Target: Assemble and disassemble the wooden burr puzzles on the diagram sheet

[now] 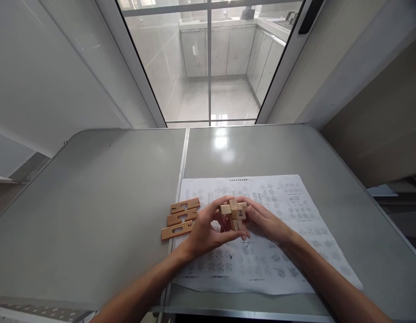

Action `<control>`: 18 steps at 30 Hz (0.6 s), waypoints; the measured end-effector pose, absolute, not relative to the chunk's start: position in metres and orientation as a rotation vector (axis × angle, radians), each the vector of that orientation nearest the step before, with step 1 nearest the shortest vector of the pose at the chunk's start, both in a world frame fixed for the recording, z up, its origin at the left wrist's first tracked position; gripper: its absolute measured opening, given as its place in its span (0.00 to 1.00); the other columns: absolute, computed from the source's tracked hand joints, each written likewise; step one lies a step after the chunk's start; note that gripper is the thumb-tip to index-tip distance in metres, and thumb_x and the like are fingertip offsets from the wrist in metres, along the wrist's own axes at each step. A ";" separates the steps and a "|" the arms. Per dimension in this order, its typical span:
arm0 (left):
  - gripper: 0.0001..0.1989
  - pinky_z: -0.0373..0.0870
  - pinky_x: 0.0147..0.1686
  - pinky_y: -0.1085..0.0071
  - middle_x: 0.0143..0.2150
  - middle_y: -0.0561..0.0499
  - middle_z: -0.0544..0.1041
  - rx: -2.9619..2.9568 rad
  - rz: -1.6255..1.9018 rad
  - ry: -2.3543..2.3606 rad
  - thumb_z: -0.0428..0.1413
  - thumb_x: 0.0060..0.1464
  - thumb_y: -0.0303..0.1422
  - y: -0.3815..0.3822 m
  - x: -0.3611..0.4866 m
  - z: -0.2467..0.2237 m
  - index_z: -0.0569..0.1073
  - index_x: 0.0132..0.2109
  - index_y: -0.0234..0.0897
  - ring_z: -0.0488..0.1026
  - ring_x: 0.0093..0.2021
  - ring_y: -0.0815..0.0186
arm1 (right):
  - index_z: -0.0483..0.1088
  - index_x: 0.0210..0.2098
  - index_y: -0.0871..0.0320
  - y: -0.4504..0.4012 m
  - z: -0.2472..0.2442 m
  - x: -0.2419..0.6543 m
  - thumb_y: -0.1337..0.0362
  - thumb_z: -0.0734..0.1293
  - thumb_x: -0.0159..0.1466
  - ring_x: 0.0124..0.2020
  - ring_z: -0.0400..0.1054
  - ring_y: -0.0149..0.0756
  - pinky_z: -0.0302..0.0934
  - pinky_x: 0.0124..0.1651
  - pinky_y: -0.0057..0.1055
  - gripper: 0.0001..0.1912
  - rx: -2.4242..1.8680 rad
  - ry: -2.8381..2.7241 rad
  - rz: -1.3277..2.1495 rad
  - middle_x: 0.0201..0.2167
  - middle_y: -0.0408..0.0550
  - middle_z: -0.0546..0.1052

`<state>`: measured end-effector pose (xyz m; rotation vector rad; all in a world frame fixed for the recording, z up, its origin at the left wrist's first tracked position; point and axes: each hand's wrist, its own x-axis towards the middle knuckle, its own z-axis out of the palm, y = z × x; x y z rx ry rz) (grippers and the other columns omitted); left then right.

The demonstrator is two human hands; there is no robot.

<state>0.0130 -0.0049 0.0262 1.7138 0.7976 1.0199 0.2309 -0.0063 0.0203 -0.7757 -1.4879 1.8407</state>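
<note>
Between my two hands is a wooden burr puzzle (234, 211) made of interlocked light wood pieces, some marked with dark numbers. My left hand (210, 226) curves around its left side, with the thumb under the lower end. The fingers of my right hand (262, 220) close on its right side. Both hands hold it above a printed sheet (295, 251). To the left of my left hand lie three flat wooden pieces with cut-out slots: an upper piece (193, 203), a middle piece (173, 219) and a lower piece (166, 233).
The grey folding table (127, 188) has a metal seam (183, 157) running front to back. The printed sheet carries rows of small diagrams and lies right of the seam. A glass-paned door (210, 63) stands behind the table, with walls on both sides.
</note>
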 end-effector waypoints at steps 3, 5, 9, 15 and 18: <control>0.36 0.82 0.42 0.69 0.45 0.48 0.81 1.514 0.985 0.880 0.74 0.53 0.40 -0.002 0.012 0.030 0.71 0.65 0.40 0.80 0.36 0.67 | 0.65 0.57 0.56 -0.006 0.022 0.230 0.39 0.63 0.75 0.24 0.69 0.33 0.64 0.31 0.31 0.27 -0.908 -1.301 1.760 0.27 0.42 0.75; 0.36 0.82 0.44 0.68 0.46 0.47 0.81 1.414 0.982 0.904 0.73 0.53 0.40 0.001 0.011 0.032 0.71 0.65 0.40 0.80 0.39 0.66 | 0.67 0.54 0.56 -0.006 0.022 0.229 0.41 0.66 0.74 0.23 0.66 0.31 0.64 0.31 0.31 0.24 -0.966 -1.248 1.670 0.30 0.43 0.77; 0.35 0.81 0.45 0.68 0.47 0.47 0.80 1.347 0.977 0.878 0.73 0.53 0.39 0.002 0.013 0.034 0.71 0.64 0.39 0.79 0.39 0.66 | 0.69 0.50 0.55 -0.004 0.020 0.228 0.44 0.67 0.74 0.22 0.63 0.29 0.64 0.30 0.31 0.21 -1.026 -1.221 1.555 0.30 0.42 0.76; 0.34 0.81 0.45 0.68 0.48 0.47 0.81 1.352 0.922 0.856 0.73 0.54 0.37 0.001 0.015 0.035 0.71 0.64 0.39 0.81 0.42 0.64 | 0.69 0.49 0.56 -0.007 0.024 0.226 0.43 0.66 0.74 0.24 0.64 0.31 0.62 0.31 0.31 0.21 -1.113 -1.395 1.499 0.28 0.41 0.75; 0.34 0.82 0.44 0.67 0.50 0.45 0.81 1.332 0.914 0.848 0.74 0.53 0.37 0.001 0.015 0.035 0.71 0.63 0.39 0.83 0.42 0.62 | 0.70 0.49 0.55 -0.008 0.026 0.226 0.45 0.64 0.76 0.25 0.64 0.32 0.61 0.32 0.31 0.19 -1.136 -1.480 1.452 0.25 0.39 0.72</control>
